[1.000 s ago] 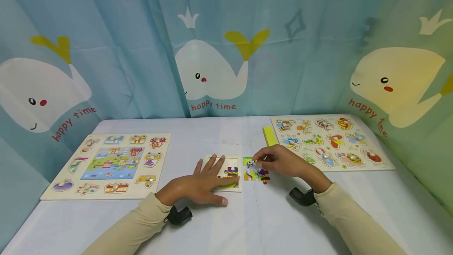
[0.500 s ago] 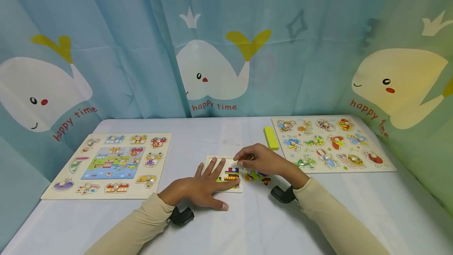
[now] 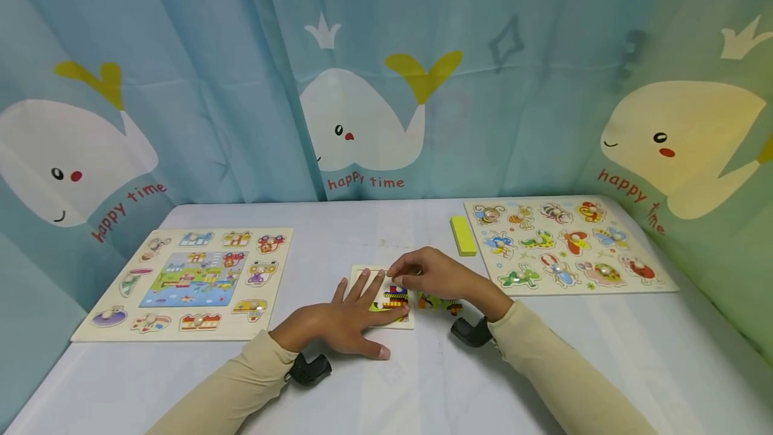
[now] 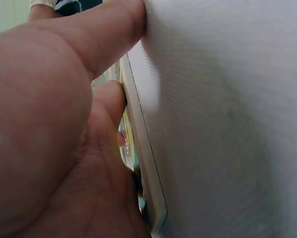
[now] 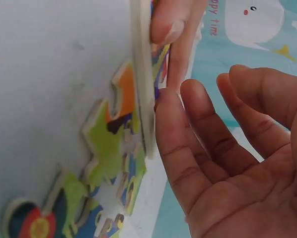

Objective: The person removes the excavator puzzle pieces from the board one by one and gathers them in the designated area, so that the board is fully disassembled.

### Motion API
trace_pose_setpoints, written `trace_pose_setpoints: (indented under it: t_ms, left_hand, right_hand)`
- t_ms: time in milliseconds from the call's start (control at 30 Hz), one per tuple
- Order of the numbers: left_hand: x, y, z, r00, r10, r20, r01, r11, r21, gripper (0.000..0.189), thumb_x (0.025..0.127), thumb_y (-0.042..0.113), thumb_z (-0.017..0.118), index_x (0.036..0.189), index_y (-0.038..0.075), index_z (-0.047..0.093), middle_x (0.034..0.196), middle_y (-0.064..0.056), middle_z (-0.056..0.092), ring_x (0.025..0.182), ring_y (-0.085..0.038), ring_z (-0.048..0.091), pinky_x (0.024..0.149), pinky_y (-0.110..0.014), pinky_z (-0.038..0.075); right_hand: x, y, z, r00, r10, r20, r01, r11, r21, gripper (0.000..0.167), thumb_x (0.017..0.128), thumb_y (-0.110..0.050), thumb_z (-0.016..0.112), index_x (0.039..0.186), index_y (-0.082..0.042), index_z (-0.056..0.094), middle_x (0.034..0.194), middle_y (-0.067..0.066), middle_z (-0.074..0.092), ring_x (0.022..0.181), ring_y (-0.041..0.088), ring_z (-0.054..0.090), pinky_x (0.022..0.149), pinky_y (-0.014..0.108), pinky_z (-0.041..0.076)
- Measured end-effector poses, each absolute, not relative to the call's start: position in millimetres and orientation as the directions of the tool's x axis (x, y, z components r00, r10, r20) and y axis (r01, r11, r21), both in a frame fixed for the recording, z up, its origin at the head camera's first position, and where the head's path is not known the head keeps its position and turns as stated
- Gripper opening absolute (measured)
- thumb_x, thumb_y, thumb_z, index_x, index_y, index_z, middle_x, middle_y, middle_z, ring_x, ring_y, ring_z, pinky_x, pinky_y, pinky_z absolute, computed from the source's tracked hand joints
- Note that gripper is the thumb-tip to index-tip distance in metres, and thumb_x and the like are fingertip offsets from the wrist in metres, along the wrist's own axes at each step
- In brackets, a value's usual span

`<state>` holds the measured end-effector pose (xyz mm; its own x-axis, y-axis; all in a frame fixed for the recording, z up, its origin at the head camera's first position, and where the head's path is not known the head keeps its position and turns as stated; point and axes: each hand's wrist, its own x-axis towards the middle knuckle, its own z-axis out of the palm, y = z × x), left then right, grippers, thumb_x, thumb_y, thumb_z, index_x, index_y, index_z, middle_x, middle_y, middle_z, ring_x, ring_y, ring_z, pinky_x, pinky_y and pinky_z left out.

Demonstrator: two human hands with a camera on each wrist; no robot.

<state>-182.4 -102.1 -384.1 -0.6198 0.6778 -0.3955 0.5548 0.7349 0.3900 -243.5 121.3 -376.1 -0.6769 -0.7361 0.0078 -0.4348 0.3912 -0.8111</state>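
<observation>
My left hand (image 3: 347, 327) lies with fingers spread across a small cream puzzle board (image 3: 357, 277) at the table's middle. Fitted pieces (image 3: 396, 293) with a yellow, red and purple picture show between its fingers. In the left wrist view, the thumb rests on the cloth beside the board's edge. Over the board's upper right corner, my right hand (image 3: 437, 280) brings thumb and fingertips close together. Anything between them is hidden. In the right wrist view, a lower finger (image 5: 171, 144) is beside the board. Loose jigsaw pieces (image 5: 106, 136) lie beside the board, under the right hand in the head view.
A vehicle peg puzzle (image 3: 284, 247) lies at the left. An insect peg puzzle (image 3: 594, 240) lies at the back right, with a yellow block (image 3: 463, 235) by its left edge. A whale-print curtain (image 3: 362, 32) stands behind the white-covered table (image 3: 423, 381).
My right hand has moved left, from the loose pieces to the board's upper right corner. The left hand stays spread on the board, nearly unmoved.
</observation>
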Motion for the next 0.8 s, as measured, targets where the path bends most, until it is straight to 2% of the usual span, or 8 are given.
trace_pose_setpoints:
  t_ms: [233,500,667,800]
  left_hand:
    - [-182.5,-102.8,-384.5,-0.623,0.674,-0.397,0.549,0.738,0.393,0.07,0.094,0.06,0.051,0.155,0.039,0.022,0.16,-0.01,-0.018,0.141,-0.031,-0.028,0.107,-0.063,-0.01]
    - [-182.8,-102.8,-385.8,-0.63,0.671,-0.392,0.545,0.741,0.393,0.071,0.093,0.061,0.051,0.154,0.04,0.022,0.16,-0.008,-0.019,0.141,-0.03,-0.028,0.108,-0.062,-0.01]
    - [-182.7,-102.4,-385.2,-0.627,0.673,-0.393,0.547,0.739,0.394,0.07,0.093,0.061,0.051,0.154,0.041,0.023,0.161,-0.009,-0.014,0.141,-0.03,-0.027,0.108,-0.061,-0.01]
    - [-183.0,-102.3,-385.4,-0.627,0.672,-0.393,0.549,0.74,0.389,0.07,0.093,0.061,0.051,0.154,0.041,0.022,0.16,-0.008,-0.019,0.141,-0.03,-0.027,0.108,-0.062,-0.01]
  right_hand:
    - [-244.1,117.4,-379.9,-0.682,-0.731,0.012,-0.424,0.382,-0.821,0.019,0.095,-0.002,0.058,0.112,0.002,0.068,0.107,0.011,0.068,0.095,0.018,0.063,0.081,0.03,0.05]
    - [-243.3,114.4,-379.9,-0.684,-0.729,0.035,-0.406,0.341,-0.848,0.019,0.093,0.003,0.06,0.111,0.004,0.068,0.1,0.011,0.068,0.087,0.02,0.064,0.075,0.028,0.051]
    - [-241.4,112.9,-376.9,-0.669,-0.743,0.016,-0.405,0.346,-0.847,0.018,0.092,0.003,0.062,0.11,0.006,0.068,0.093,0.007,0.069,0.083,0.015,0.062,0.075,0.027,0.05]
    - [-240.1,112.8,-375.9,-0.668,-0.744,-0.007,-0.431,0.395,-0.811,0.014,0.093,-0.001,0.063,0.104,0.003,0.07,0.092,0.003,0.07,0.076,0.01,0.06,0.07,0.025,0.049]
